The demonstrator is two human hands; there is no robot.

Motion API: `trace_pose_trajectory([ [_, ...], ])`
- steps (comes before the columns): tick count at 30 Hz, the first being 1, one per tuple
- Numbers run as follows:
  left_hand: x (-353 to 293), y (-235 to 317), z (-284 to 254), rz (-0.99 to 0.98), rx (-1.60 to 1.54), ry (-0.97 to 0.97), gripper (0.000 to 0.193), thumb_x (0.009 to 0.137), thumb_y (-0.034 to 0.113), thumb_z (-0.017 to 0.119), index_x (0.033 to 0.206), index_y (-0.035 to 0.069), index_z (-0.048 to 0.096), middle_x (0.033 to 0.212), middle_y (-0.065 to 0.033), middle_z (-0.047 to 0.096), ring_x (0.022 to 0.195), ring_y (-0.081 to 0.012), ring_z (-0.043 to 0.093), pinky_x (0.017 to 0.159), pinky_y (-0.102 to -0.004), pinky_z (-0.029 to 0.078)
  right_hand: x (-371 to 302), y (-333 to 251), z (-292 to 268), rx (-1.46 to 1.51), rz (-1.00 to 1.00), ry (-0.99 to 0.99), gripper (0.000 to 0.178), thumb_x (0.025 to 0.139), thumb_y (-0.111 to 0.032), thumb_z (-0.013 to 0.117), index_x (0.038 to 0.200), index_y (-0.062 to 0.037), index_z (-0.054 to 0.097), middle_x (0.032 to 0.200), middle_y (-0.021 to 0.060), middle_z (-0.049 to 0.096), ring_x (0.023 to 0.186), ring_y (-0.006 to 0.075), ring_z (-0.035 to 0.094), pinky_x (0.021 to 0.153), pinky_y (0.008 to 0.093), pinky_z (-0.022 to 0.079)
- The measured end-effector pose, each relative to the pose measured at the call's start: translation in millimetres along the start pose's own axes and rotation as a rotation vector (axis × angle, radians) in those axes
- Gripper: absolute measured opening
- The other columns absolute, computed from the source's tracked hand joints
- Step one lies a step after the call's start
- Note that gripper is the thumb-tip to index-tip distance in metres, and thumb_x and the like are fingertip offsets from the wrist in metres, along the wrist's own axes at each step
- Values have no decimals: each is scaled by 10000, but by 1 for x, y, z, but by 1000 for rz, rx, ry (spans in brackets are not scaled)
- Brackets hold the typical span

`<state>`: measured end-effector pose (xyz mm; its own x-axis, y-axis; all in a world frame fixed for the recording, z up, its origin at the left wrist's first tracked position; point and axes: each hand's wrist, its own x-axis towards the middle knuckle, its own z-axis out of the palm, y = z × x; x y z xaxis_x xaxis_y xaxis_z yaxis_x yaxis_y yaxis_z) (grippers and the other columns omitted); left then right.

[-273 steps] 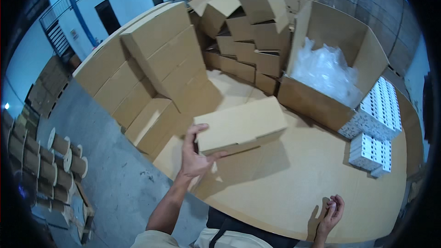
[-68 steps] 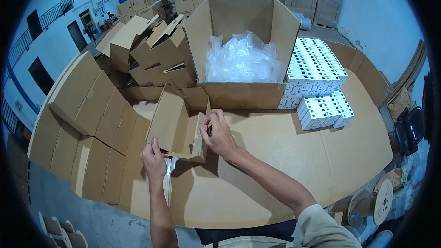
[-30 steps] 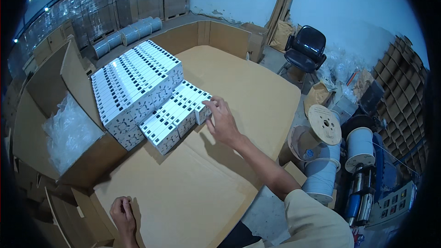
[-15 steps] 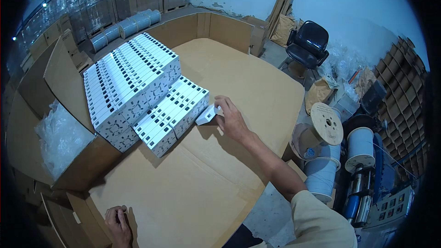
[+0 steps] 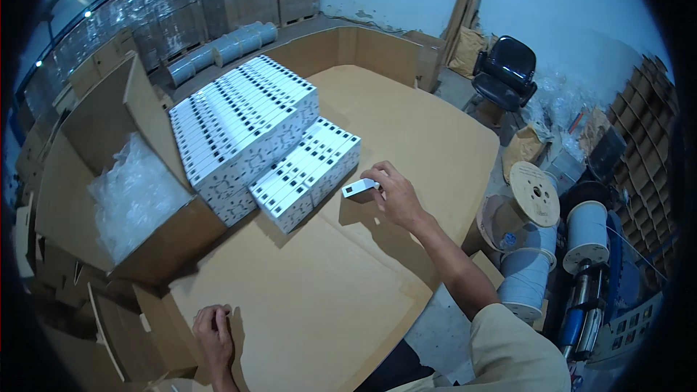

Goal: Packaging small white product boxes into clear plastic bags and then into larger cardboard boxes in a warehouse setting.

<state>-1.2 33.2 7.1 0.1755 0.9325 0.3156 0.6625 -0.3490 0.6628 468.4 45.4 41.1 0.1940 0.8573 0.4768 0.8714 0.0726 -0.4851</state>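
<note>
My right hand pinches a small white box with a dark square on its face, between thumb and fingers. The box is just above or on the cardboard table surface; the contact is unclear. Close by, on its left, stands a low stack of matching white boxes with dark squares on top and patterned ends. Behind that rises a taller, longer stack of the same boxes. My left hand rests at the table's near left edge, fingers loosely bent, with nothing visible in it.
Left of the stacks, an open carton holds clear plastic wrap. Cardboard walls edge the table's far side. Cable reels, a wooden-ended spool and a black chair stand to the right.
The view has shifted, so the scene sits further right. My right hand has drawn the small box slightly away from the low stack and turned it. My left hand stays by the near edge.
</note>
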Motion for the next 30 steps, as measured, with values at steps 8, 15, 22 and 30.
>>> trace_pose_trajectory([
  [8,5,-1,-5,-36,-73,-12,195,993,136,587,923,-24,674,884,-170,687,821,-338,634,795,-416,484,-12,-82,14,193,-34,-116,320,845,34,685,1140,-85,652,1100,114,621,923,322,684,749,410,589],
  [15,8,3,-12,-76,-251,17,148,993,111,620,981,-29,668,838,-141,676,735,-218,653,691,-360,514,-17,-160,57,355,-123,-270,322,841,46,682,1145,-50,644,1070,123,612,878,306,676,718,377,590],
  [22,1,-17,-16,-302,-663,9,204,1045,134,572,1219,34,610,839,-65,709,695,-87,611,626,-256,512,-19,-232,106,437,-242,-410,296,847,12,708,1116,-83,632,1062,116,616,930,344,665,760,445,545],
  [30,8,-19,-23,-379,-923,104,283,1088,238,511,1309,68,558,832,-19,670,708,-50,596,619,-217,461,-37,-266,140,541,-369,-326,344,816,73,709,1134,-48,660,1128,132,606,907,263,686,715,335,580],
])
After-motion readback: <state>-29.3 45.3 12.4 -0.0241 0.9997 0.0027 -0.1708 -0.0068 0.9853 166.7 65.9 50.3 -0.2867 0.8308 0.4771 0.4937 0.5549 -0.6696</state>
